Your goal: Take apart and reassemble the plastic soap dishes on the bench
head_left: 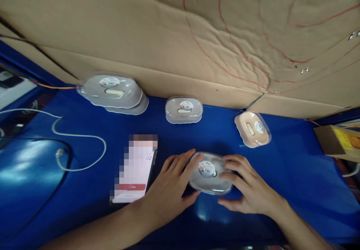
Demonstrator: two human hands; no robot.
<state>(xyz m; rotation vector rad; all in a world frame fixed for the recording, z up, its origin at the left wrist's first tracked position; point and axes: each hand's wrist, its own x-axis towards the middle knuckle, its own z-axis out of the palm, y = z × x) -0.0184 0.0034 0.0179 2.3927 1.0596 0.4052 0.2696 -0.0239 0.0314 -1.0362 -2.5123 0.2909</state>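
Observation:
A grey oval lidded plastic box [209,182] with a clear cover and a round printed label lies on the blue table in front of me. My left hand [177,182] grips its left side, the fingers over the far edge and the thumb at the near edge. From the right, my right hand [244,186] has its fingertips on the lid's right edge, with the thumb low by the near corner. The undersides of the fingers are hidden. A phone [135,167] with a lit, partly blurred screen lies beside my left hand.
Along the cardboard wall [140,36] stand stacked grey boxes [112,92], a smaller grey box [183,110] and a beige-pink box [253,129]. A white cable [104,145] and a black cable [53,193] curl at left. An open carton [332,143] sits at the right edge.

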